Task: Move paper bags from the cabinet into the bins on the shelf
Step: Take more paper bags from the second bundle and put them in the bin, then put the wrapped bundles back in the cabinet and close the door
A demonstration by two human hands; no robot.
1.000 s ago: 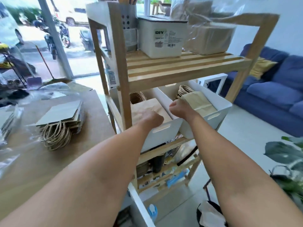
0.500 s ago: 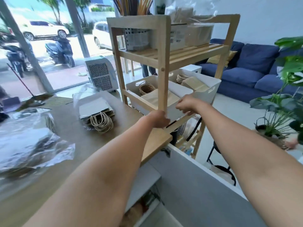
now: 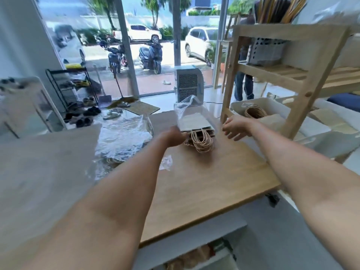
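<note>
Both hands moved off shelf [image 3: 303,78] bins to counter [image 3: 204,180]: left hand [image 3: 174,135] touching paper bag stack [image 3: 196,129], grip unclear; right hand [image 3: 234,127] open beside it.

Motion blur smeared the bench's [image 3: 48,172] left part and the clear plastic wrap [image 3: 124,137] lying there. The picture's right edge cut off the wooden shelf [image 3: 303,78] and its white bins [image 3: 272,103]. The left hand's [image 3: 173,136] fingers were hidden behind the stack of paper bags [image 3: 196,125], so its grip could not be told.
</note>
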